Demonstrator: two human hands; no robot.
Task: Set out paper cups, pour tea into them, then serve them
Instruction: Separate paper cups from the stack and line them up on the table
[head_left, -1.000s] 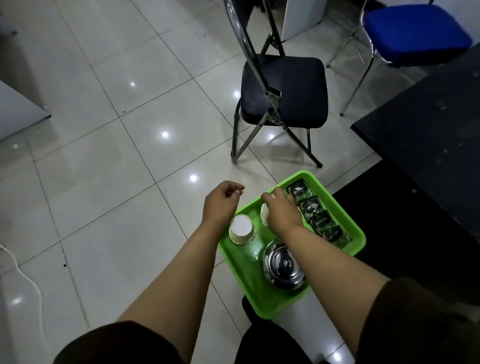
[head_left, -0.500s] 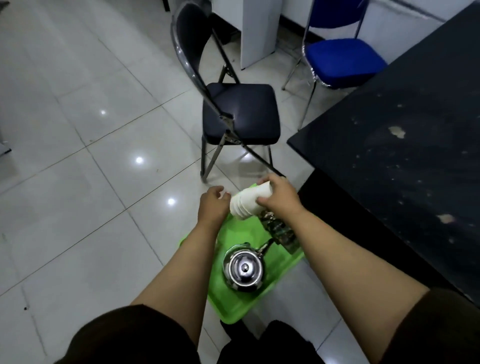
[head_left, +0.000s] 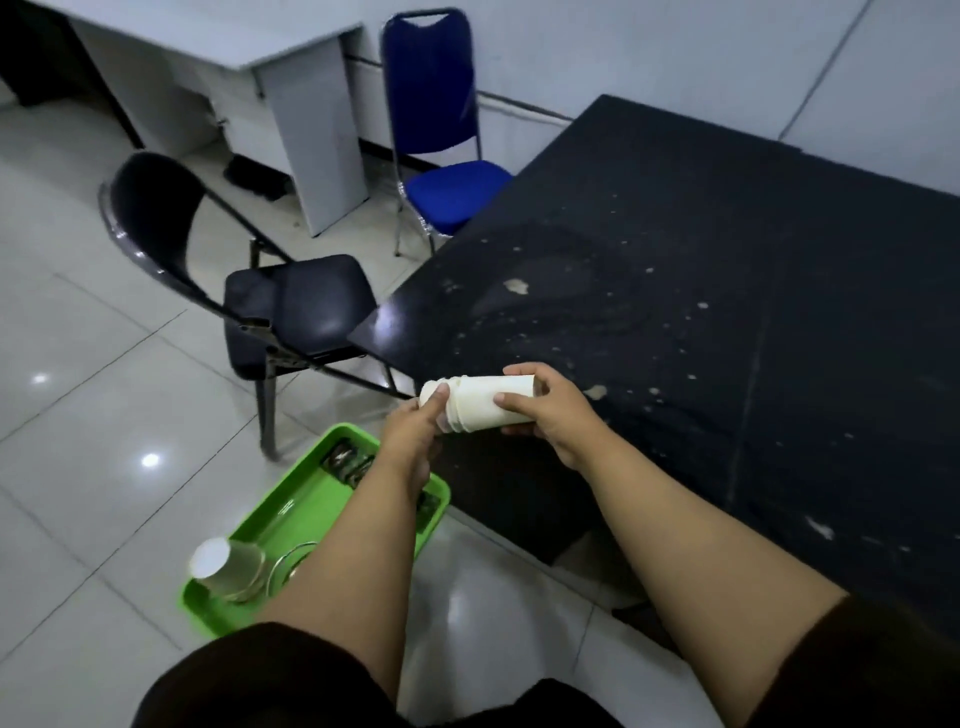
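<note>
You see a white paper cup stack (head_left: 480, 404), a bright green plastic tray (head_left: 291, 512), a blue padded chair (head_left: 452, 192) and a pale-speckled black table (head_left: 727, 291).

Matt white paper cups (head_left: 480, 402); glossy green plastic tray (head_left: 291, 514); shiny floor tiles (head_left: 104, 415); speckled, scuffed black tabletop (head_left: 701, 312).

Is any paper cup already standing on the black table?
No, the black table holds no cup; the stack of cups is in both hands.

Bare black tabletop (head_left: 701, 291) ahead; black chair (head_left: 291, 306) crowding its corner.
</note>
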